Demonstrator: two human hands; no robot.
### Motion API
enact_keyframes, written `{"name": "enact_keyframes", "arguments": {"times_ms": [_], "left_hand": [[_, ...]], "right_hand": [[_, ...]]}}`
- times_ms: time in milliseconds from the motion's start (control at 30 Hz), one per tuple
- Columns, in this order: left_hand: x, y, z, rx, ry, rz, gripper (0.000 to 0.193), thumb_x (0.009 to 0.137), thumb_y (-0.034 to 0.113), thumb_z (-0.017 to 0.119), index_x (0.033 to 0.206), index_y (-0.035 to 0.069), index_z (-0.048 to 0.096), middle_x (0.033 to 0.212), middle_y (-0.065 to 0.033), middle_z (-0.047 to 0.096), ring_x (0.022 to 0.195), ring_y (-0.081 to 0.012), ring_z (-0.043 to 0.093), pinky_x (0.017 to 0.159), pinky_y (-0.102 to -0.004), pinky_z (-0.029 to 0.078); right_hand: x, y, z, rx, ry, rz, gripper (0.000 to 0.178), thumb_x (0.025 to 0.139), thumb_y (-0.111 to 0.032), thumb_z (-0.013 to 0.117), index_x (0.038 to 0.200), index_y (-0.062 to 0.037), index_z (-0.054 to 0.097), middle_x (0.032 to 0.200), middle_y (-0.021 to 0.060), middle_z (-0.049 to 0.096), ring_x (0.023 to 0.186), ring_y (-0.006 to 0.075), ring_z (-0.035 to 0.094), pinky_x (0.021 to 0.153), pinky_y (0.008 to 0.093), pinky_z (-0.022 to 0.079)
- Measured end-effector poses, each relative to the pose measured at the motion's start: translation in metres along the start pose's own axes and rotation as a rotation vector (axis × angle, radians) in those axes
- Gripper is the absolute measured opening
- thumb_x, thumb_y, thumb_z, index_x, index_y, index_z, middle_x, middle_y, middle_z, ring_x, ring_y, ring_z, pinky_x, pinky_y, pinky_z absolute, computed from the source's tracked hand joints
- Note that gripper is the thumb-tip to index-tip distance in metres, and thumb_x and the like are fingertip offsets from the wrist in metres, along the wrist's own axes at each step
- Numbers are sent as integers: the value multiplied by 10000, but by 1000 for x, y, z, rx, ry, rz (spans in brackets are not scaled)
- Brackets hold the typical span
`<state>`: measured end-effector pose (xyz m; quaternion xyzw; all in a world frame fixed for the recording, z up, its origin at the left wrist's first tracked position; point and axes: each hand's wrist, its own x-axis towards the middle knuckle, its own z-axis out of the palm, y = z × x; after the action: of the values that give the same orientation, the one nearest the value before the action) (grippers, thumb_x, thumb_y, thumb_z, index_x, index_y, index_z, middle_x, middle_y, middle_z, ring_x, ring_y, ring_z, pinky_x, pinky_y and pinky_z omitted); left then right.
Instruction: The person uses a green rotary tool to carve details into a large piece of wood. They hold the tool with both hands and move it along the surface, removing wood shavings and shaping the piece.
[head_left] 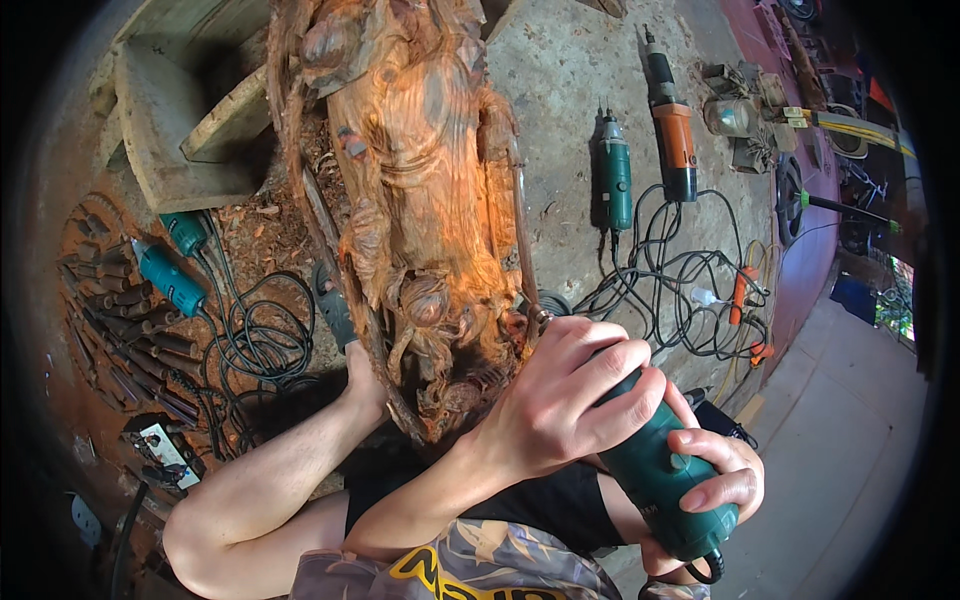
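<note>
A green electric die grinder slants across the lower right, its cord leaving the rear end. My left hand is closed around its front part. My right hand wraps the rear of its body, thumb hidden. The metal nose points at the lower right edge of a reddish-brown wood carving. Whether the bit touches the wood is hard to make out. This carving stretches from the top of the view down between my legs, with folds and rounded forms cut into it.
Two more green grinders lie at the left with coiled black cords, beside many-piece rows of carving chisels. A wooden box frame stands upper left. On the concrete right lie a green grinder, an orange grinder and tangled cords.
</note>
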<state>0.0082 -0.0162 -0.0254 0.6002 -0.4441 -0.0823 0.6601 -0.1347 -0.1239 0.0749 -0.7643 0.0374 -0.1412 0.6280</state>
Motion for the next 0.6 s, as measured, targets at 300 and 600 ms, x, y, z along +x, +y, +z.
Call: {"name": "enact_keyframes", "arguments": {"times_ms": [300,600], "left_hand": [[15,-9,2,19,18,32,228,747,119,731,963,45,726,1014,-89,676,932,-265,680,802,-410,548],[20,-2,10,63,6,-6,246,720,93,743,954,25,717,1006,-101,665,924,-276,678,785,-401,546]], "right_hand": [[-5,-3,17,22,292,77,436,765,-250,932,1008,-84,611,1257,362,604,1221,473,640,1127,763,329],[0,-4,12,140,494,137,492,730,-229,949,1023,-69,588,1183,347,657,1176,484,661,1113,767,352]]}}
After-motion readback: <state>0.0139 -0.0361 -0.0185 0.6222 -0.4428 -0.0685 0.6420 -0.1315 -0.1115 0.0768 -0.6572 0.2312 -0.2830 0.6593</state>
